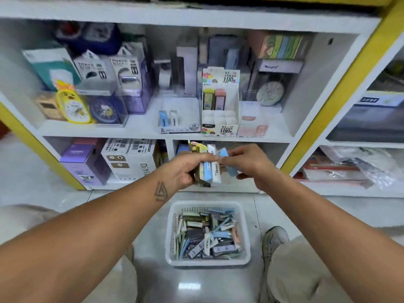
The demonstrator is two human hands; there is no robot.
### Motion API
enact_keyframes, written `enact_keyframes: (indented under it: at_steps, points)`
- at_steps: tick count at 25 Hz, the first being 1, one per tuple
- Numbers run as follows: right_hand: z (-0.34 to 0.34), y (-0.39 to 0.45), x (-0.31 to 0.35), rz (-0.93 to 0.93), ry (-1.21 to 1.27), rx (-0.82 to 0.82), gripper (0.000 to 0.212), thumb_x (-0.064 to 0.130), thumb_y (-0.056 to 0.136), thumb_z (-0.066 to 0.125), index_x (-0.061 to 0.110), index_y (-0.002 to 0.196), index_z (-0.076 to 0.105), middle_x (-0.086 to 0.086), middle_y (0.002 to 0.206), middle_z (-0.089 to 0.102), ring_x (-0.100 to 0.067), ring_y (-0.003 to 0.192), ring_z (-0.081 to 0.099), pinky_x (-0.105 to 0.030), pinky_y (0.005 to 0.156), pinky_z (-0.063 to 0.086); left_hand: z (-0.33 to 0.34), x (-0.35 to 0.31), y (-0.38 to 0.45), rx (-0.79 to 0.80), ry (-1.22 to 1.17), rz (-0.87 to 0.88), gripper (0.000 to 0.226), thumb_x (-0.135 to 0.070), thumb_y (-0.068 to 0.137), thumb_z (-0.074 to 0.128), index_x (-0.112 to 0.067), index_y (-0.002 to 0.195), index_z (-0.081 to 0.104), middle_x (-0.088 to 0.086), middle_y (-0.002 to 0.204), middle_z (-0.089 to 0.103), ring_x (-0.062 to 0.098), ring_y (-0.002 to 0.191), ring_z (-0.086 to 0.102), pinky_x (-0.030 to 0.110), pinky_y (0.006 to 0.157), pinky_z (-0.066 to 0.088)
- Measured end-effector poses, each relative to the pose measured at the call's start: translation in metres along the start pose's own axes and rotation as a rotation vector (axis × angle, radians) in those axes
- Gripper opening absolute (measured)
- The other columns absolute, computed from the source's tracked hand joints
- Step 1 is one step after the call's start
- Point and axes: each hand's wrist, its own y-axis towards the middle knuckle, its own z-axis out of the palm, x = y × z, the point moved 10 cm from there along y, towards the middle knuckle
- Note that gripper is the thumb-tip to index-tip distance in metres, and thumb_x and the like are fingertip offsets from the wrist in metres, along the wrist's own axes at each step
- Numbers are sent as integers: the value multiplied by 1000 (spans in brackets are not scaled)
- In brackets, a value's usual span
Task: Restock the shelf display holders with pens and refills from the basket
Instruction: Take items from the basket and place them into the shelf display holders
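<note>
Landmark = the white basket on the floor, between the person's knees. It's full of small refill boxes – blue, white, grey, green, some dark – lying jumbled in all directions.

Directly above the basket, both hands are raised in front of the shelf unit. Left hand grips a stack of refill packs stood on end, fingers curled round them: gold/yellow ones at the back, then a blue 1 and a white 1 w/ print at the front. Right hand is just right of that stack, pinching a blue refill pack between thumb and fingers; the pack is tilted and touches or nearly touches the stack – can't tell which.

Further up from the basket, on the shelf board, sits a clear low display holder w/ 2 small packs standing in it, 1 blue and 1 white, and a "2B" label at its front right. Just right of it is a tall card display box printed "100", w/ a yellow-green and a pink case upright in its upper tier. Up and left of the basket: a yellow clock and boxed power banks. Right of the basket, a grey shoe rests on the floor.
</note>
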Motion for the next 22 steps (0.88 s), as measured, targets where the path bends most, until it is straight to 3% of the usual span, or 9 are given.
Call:
enact_keyframes:
  at_steps: [3,6,9,11,14,16,19,22]
  points:
    - [-34,-6,56,-179,-36,-86,16,23,78,84,12,88,79,5,75,70,-6,65,61,-17,54,43,-1,-47,-18,-5,-20,49,21,-8,75,79,-6,93,69,10,73,75,23,59,72,34,48,57]
    - [-48,-3,95,-254,3,-57,11,19,84,79,10,90,76,-3,59,62,-12,46,48,-21,44,36,-6,-84,-28,-28,-47,96,16,-7,82,74,-6,96,68,12,78,75,23,63,73,36,53,60]
    - [-45,12,123,-248,119,49,15,11,85,76,0,94,71,-14,68,69,-16,48,56,-22,43,41,-17,-119,-30,-48,-104,150,3,-5,85,70,-5,87,67,13,74,74,24,61,73,40,54,61]
    - [-33,27,139,-234,134,119,15,11,86,73,0,97,71,-14,73,71,-16,54,58,-23,48,43,-33,-141,-27,-89,-145,186,7,-4,86,69,-7,82,65,10,65,72,22,54,71,38,49,60]
    - [-21,52,156,-275,56,105,19,-3,90,59,5,107,64,-14,75,74,-17,52,57,-25,50,42,-60,-162,-19,-149,-167,218,8,-4,86,70,-8,82,64,8,61,72,21,51,70,38,47,58]
    - [-10,66,161,-322,35,105,22,-9,91,57,7,106,55,-19,81,75,-23,57,64,-28,54,50,-81,-161,-15,-177,-186,217,8,-4,84,72,-7,85,65,10,68,73,23,58,72,40,51,60]
    - [6,89,164,-388,140,70,13,-9,92,62,3,96,61,-26,89,73,-31,68,73,-33,67,62,-112,-154,-9,-203,-252,184,12,-6,84,72,-6,94,66,16,90,73,32,83,72,47,68,60]
    - [16,111,166,-428,147,-45,15,-2,91,66,12,89,71,-17,97,73,-20,69,74,-32,79,62,-138,-152,-10,-244,-285,170,12,-6,85,71,-5,95,65,16,91,71,32,88,70,46,67,59]
